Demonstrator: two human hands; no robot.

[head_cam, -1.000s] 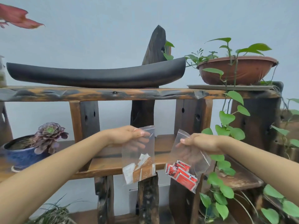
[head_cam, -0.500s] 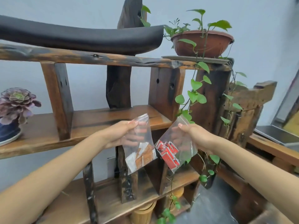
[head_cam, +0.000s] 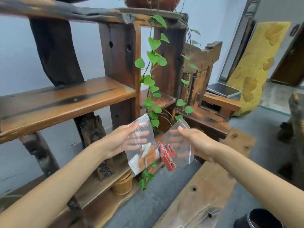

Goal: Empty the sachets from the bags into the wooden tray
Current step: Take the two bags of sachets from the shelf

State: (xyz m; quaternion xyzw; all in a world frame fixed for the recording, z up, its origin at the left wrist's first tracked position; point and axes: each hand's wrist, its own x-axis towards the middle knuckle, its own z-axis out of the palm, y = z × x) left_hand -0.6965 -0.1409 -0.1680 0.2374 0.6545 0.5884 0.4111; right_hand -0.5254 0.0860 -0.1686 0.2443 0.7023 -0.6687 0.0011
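Dark wooden shelves (head_cam: 65,99) fill the left, grey floor right, a plank bench (head_cam: 213,186) running below our arms. No tray in sight yet, so we can't tell which way it lies. Left hand (head_cam: 121,140) pinches the bag (head_cam: 143,145) of brown and white sachets (head_cam: 144,157); right hand (head_cam: 195,140) pinches the bag (head_cam: 179,142) of red sachets (head_cam: 167,156). Both hang mouth-up, nearly touching. Since 1 second ago our view has swung right and down, and the 2 bags have closed together.
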